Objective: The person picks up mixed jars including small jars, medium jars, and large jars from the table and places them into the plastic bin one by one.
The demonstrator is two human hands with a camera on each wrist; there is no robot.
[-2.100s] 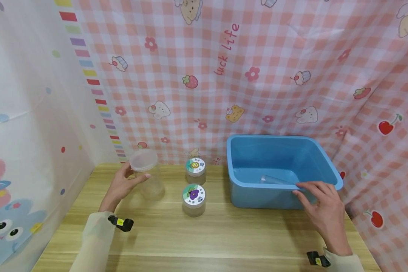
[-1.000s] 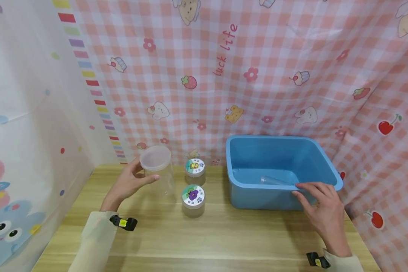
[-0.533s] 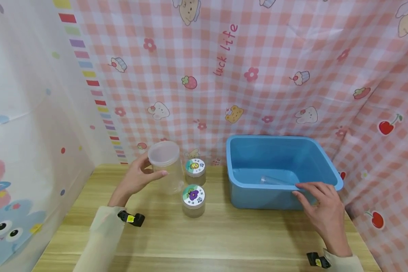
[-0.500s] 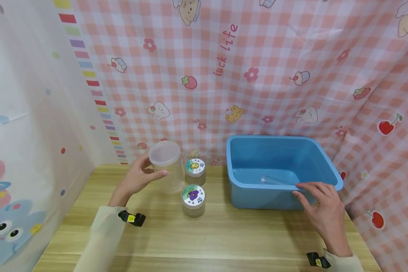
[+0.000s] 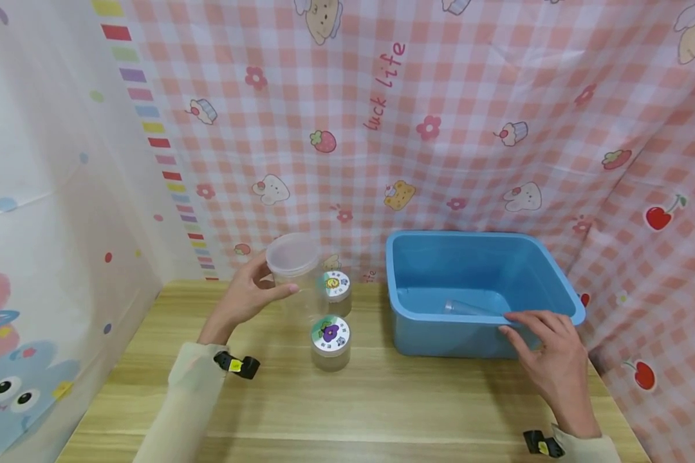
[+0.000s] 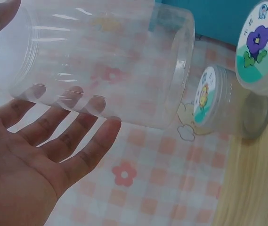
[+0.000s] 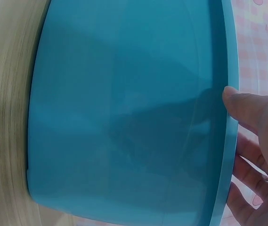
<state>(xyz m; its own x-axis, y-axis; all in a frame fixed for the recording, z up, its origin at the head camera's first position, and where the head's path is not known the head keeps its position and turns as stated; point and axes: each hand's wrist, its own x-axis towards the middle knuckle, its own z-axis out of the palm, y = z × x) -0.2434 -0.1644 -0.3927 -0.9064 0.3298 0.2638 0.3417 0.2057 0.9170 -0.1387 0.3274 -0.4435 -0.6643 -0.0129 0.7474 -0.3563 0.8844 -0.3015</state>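
Observation:
My left hand [image 5: 240, 302] grips a tall clear plastic jar [image 5: 295, 257] with a translucent lid, thumb on one side and fingers round the other. In the left wrist view the jar [image 6: 110, 66] looks see-through, and its base is off the table. Just right of it stand two small round jars: one with a sunflower label [image 5: 337, 286], partly behind the tall jar, and one with a purple flower label [image 5: 331, 337] nearer me. My right hand [image 5: 556, 363] pinches the front rim of a blue plastic bin [image 5: 446, 334]; the right wrist view shows the thumb on the outer side.
Inside the bin, a clear tube-like object [image 5: 466, 308] lies on the floor, partly hidden by the front rim. Everything stands on a wood-grain table [image 5: 370, 411]. Pink checked cloth [image 5: 359, 161] hangs behind and to the right, white printed cloth [image 5: 52, 193] to the left.
The left hand has carried the tall jar up and to the right, closer to the small jars, and it now overlaps the sunflower one. The right hand and bin have stayed put.

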